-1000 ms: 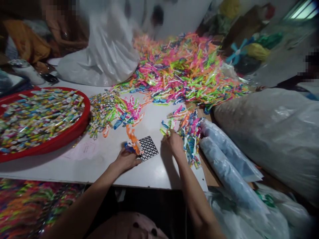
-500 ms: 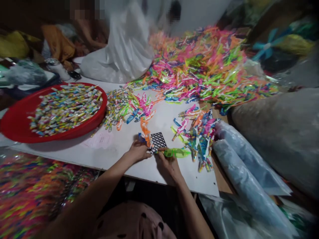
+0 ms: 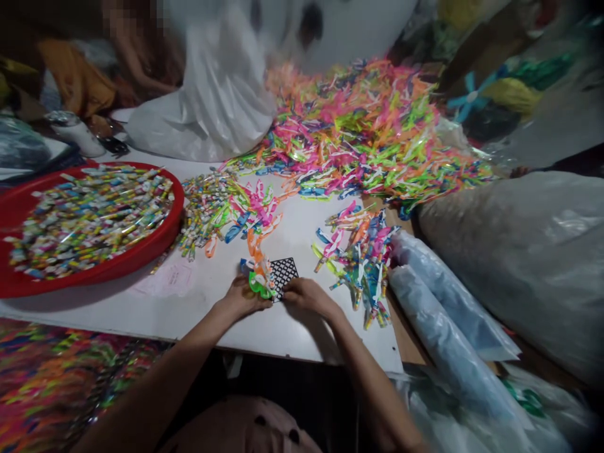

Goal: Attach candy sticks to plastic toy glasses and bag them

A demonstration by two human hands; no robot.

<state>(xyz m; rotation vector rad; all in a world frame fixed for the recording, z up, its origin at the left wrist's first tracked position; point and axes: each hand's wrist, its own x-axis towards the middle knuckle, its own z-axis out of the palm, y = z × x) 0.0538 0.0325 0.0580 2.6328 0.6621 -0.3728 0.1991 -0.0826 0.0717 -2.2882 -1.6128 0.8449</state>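
My left hand [image 3: 243,300] is closed around a small bunch of bright plastic pieces [image 3: 258,261], orange at the top with green and blue lower down. What sits under its fingers is hidden. A black-and-white patterned square [image 3: 284,272] lies between my hands on the white tabletop. At the square's lower right edge is my right hand [image 3: 309,297], thumb and fingers pinched together; anything between them is too small to make out. To its right lies a group of colourful plastic pieces with patterned sticks [image 3: 361,258].
A red basin [image 3: 160,251] full of small patterned sticks stands at left, with more sticks [image 3: 207,201] beside it. A large heap of bright plastic pieces [image 3: 358,126] covers the back. A white sack [image 3: 212,107] and rolled plastic sheeting [image 3: 443,321] flank the work area. Another person's arm [image 3: 141,69] shows behind.
The translucent green piece in my right hand has gone over to the bunch at my left hand. My right fingers now pinch by the patterned square. The whole view has shifted slightly.
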